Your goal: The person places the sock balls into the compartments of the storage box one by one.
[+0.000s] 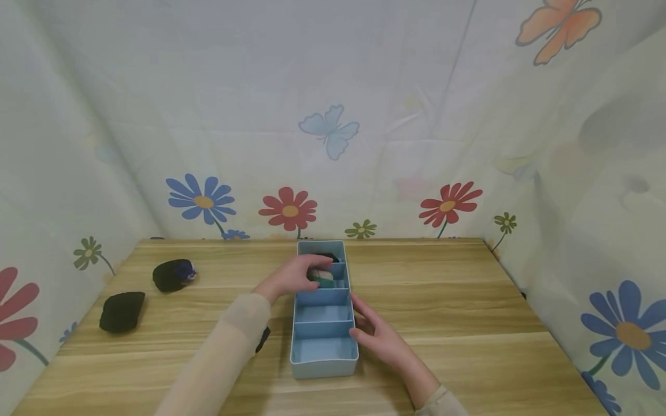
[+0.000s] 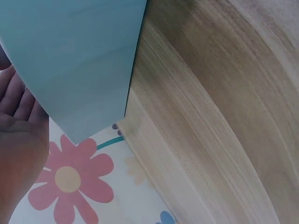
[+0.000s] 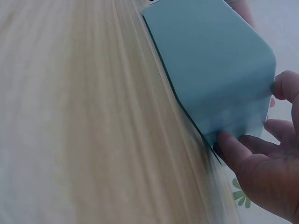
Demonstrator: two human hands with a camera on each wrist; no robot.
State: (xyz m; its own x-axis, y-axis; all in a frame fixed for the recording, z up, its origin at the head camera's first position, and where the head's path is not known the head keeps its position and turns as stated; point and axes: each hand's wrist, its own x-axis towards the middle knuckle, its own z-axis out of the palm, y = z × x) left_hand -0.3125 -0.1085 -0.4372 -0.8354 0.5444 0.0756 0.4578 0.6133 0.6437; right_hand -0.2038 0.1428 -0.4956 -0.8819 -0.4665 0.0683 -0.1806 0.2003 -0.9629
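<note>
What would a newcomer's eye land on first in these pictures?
Probably the pale blue divided box at mid-table, with the left hand over its far compartments, beside a green-and-beige item, and the right hand against its right side. Next come two dark bundles on the table's left, and the cloth backdrop behind, printed with bright flowers and butterflies.

The divided box [image 1: 325, 368] stands lengthwise on the table [image 1: 442, 294], a cloth item [image 1: 330, 256] in its farthest compartment and a small bundle [image 1: 325, 278] in the next, between the left hand's [image 1: 295, 274] thumb and fingers. The right hand [image 1: 383, 340] touches the box's right wall; left of the box, partly under the left sleeve [image 1: 221, 346], lies a cloth piece [image 1: 263, 339]. Farther left lie a folded bundle [image 1: 170, 276] and, nearer the front, a dome-shaped bundle [image 1: 122, 312].
</note>
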